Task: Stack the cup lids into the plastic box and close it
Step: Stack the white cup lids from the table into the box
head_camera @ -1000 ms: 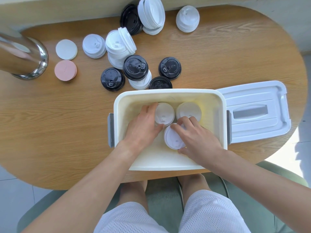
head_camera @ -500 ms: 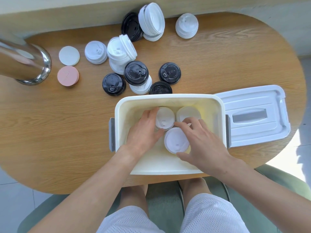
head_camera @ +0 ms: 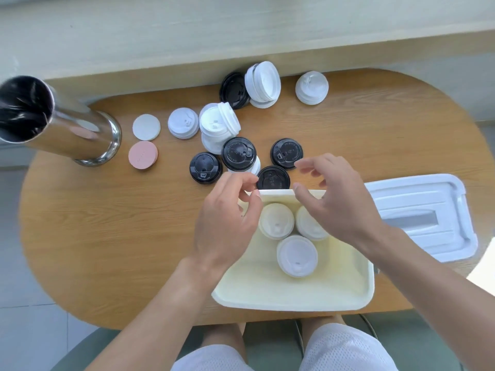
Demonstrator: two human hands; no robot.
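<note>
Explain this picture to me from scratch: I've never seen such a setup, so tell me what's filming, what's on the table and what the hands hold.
There is no machine here. A person wears a camera on the head, so it looks down at their own two bare hands. The left hand and right hand hover over the far edge of an open cream plastic box; both are empty, fingers loosely curled. Three white stacks of cup lids stand inside the box. Its white box cover lies to the right. Beyond it, loose black cup lids and white cup lids are scattered on the oval wooden table, beside a shiny steel cylinder.
</note>
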